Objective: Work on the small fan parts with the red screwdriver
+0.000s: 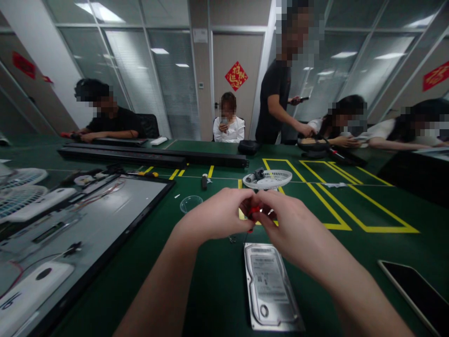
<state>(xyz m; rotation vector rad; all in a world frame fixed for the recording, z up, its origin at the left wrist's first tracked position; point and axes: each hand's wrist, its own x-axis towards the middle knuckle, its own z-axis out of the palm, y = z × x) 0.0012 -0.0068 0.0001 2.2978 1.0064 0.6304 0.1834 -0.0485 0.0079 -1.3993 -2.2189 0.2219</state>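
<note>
Above the far end of a silver hard drive [271, 290], my left hand [224, 210] and my right hand [286, 217] meet with fingers closed. Between their fingertips they hold a small red and black object [255, 211], mostly hidden; its kind does not show. A thin dark piece extends below the fingers toward the drive's far edge; whether it touches the drive I cannot tell. The drive lies flat, label side up. Several tiny metal bits, perhaps screws [232, 239], lie on the green table by the drive's far left corner.
A clear round dish [191, 204] and a white fan grille [268, 179] lie beyond my hands. A large panel [115, 220] with parts fills the left. A phone [417, 290] lies at right. Long black bars [157, 154] cross the far side, where several people are.
</note>
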